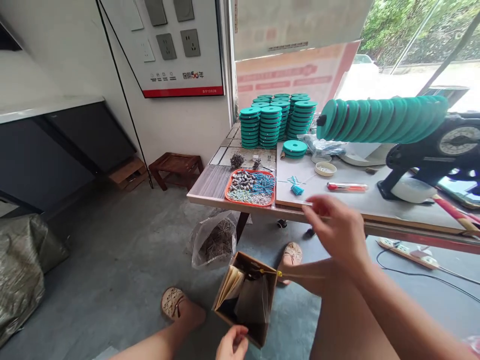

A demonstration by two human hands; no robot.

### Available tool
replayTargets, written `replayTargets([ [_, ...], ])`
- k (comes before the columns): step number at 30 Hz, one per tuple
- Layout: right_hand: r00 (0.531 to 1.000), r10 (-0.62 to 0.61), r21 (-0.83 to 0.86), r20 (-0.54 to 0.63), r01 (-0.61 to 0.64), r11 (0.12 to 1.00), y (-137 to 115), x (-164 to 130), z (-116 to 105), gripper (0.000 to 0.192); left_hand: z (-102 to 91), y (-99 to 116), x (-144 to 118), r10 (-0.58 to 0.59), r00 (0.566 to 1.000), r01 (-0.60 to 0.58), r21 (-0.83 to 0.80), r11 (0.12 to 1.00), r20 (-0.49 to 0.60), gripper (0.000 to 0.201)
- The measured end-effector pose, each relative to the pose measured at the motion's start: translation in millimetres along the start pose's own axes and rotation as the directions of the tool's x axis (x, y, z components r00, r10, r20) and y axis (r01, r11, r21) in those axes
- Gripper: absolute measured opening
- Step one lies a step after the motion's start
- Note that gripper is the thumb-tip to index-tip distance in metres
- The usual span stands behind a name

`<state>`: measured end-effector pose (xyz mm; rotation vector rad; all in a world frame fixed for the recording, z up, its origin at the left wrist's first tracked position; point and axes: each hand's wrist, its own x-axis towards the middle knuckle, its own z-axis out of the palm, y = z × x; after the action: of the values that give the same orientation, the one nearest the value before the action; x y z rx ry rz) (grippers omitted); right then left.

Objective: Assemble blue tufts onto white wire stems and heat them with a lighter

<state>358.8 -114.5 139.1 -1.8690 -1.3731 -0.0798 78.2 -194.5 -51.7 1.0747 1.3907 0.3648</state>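
Observation:
My left hand (232, 344) is at the bottom, fingers pinched on the near rim of a small open cardboard box (245, 300) that sits between my knees. The box holds paper packets and a dark bag. A thin stick with a yellow bead (279, 273) lies across its far corner. My right hand (337, 227) hovers, blurred, in front of the table edge, fingers apart with nothing visible in them. It is nearest to a small teal tassel (297, 189) on the white board (367, 200).
On the table are an orange tray (250, 189) of small parts, stacks of teal spools (275, 122), a black winder (431, 160) carrying a row of teal spools (382, 120), a red pen (347, 187). On the floor are a plastic bag (213, 242), a power strip (407, 249), a wooden stool (176, 167).

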Motion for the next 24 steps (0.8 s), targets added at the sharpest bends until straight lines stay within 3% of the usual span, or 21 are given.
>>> replayTargets([
  [1,0.999,-0.007,-0.064,-0.048,0.004,0.998,1.9,18.9,-3.3,0.02,2.5,10.5,-1.1,0.028,1.0,-0.028,-0.007,1.0,0.009,0.03],
  [3,0.999,-0.025,-0.162,-0.026,0.021,0.986,5.9,45.0,1.8,0.021,7.1,31.9,-5.6,0.086,0.996,-0.085,-0.021,0.996,0.023,0.033],
  [6,1.0,-0.013,-0.207,-0.023,0.008,0.978,9.3,57.8,21.9,0.017,11.2,58.6,-16.8,0.15,0.988,-0.149,-0.036,0.988,0.033,0.036],
  [10,0.997,-0.008,-0.153,-0.077,-0.003,0.988,10.9,53.1,32.5,0.012,13.2,84.7,-30.8,0.211,0.976,-0.206,-0.078,0.975,0.06,0.037],
  [13,0.992,-0.035,-0.087,-0.125,0.024,0.996,8.1,43.1,21.6,0.014,17.2,112.5,-37.6,0.261,0.964,-0.254,-0.095,0.962,0.059,0.031],
  [16,0.976,-0.116,0.048,-0.187,0.127,0.991,-4.1,20.2,2.4,0.013,23.0,154.1,-44.7,0.355,0.932,-0.345,-0.123,0.931,0.071,0.025],
  [18,0.969,-0.212,0.191,-0.126,0.233,0.954,-16.5,-2.6,-10.1,0.012,25.2,183.0,-51.2,0.435,0.898,-0.42,-0.164,0.893,0.068,0.022],
  [20,0.952,-0.304,0.323,0.029,0.279,0.904,-29.2,-27.0,-19.2,0.015,24.8,204.8,-58.7,0.482,0.876,-0.462,-0.273,0.844,0.005,0.025],
  [24,0.867,-0.419,0.487,0.269,0.253,0.836,-49.0,-65.3,-23.7,0.017,16.6,212.4,-72.5,0.375,0.925,-0.298,-0.496,0.815,0.06,0.037],
])
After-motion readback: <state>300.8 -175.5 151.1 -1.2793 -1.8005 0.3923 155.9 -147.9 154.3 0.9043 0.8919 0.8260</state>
